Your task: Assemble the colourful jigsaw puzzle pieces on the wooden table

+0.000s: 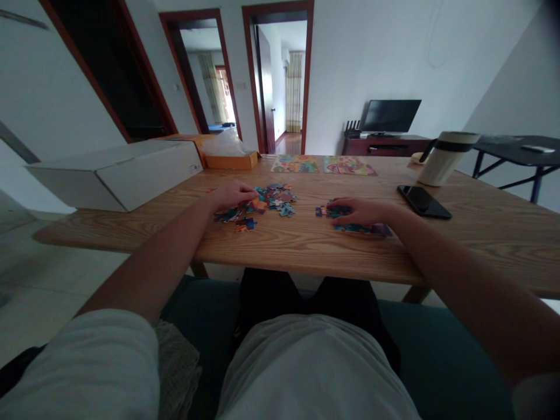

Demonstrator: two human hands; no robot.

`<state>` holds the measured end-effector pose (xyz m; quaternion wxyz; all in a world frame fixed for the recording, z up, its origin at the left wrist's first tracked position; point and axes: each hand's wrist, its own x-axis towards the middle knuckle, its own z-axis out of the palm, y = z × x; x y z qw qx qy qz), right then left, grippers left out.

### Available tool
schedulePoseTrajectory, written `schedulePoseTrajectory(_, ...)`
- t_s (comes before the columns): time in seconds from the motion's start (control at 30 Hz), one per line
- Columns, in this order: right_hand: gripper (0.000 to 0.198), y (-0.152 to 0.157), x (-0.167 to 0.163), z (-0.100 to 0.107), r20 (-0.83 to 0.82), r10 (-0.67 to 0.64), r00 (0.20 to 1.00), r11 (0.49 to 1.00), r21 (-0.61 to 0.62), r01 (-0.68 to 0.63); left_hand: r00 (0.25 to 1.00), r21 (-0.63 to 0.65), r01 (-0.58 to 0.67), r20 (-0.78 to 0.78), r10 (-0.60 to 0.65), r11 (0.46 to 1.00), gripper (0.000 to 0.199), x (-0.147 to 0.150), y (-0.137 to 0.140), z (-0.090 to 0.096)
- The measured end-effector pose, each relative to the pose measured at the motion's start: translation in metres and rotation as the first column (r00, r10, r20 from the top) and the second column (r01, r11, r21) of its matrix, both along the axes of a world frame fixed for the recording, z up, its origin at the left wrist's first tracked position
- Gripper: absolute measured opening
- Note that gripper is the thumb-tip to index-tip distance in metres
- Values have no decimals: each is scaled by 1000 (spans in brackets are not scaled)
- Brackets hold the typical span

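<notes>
Loose jigsaw puzzle pieces [280, 199] lie in a colourful pile on the wooden table, left of centre. My left hand [231, 194] is over the near left side of this pile, its fingers bent and closed at an orange puzzle piece [259, 205]. The hand itself covers some of the pieces. To the right, a partly joined puzzle [356, 227] in dark blue, teal and purple lies flat. My right hand [361, 211] rests on it, palm down, with thumb and fingers apart, hiding much of its surface.
Two colourful picture sheets [295, 164] lie at the table's far edge. A black phone [423, 202] and a white travel mug [446, 160] stand to the right. At the left are a long white box [126, 169] and an orange tissue box [231, 161].
</notes>
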<state>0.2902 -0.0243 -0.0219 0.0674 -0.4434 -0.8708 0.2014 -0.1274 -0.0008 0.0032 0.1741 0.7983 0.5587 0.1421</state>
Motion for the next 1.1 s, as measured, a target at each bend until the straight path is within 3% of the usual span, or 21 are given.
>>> schedulePoseTrajectory(0.33, 72, 1, -1, 0, 1, 21, 1000, 999, 49, -22, 998, -48, 7, 59, -4, 999, 43, 0, -9, 11)
schedulePoseTrajectory(0.5, 77, 3, 3, -4, -8, -24, 1000, 1000, -14, 24, 965, -159, 228, -98, -245, 961, 35, 50, -30, 25)
schedulePoseTrajectory(0.57, 77, 4, 4, -5, -13, -24, 1000, 1000, -10, 24, 949, -135, 267, -134, -284, 954, 33, 70, -32, 29)
schedulePoseTrajectory(0.67, 77, 5, 4, -4, -22, -2, 1000, 1000, 1, 2, 956, -61, 213, -193, -221, 975, 39, 77, -26, 37)
schedulePoseTrajectory(0.77, 78, 3, 3, -2, -26, -7, 1000, 1000, -22, 6, 956, 18, 94, -282, -85, 995, 41, 58, -18, 51)
schedulePoseTrajectory(0.83, 78, 1, 1, 0, -18, -29, 999, 999, -42, 28, 930, -5, 41, -365, -40, 999, 39, 43, -21, 58)
schedulePoseTrajectory(0.97, 84, -4, -1, 3, 12, -70, 997, 991, -113, 71, 850, -165, 49, -511, -128, 985, 50, 29, -58, 54)
schedulePoseTrajectory(1.03, 84, -5, -1, 4, 4, -67, 998, 990, -123, 67, 821, -137, 100, -549, -159, 986, 52, 27, -84, 43)
schedulePoseTrajectory(1.1, 83, -6, -2, 4, 3, -64, 998, 992, -105, 64, 838, -45, 148, -524, -150, 988, 55, 25, -109, 30)
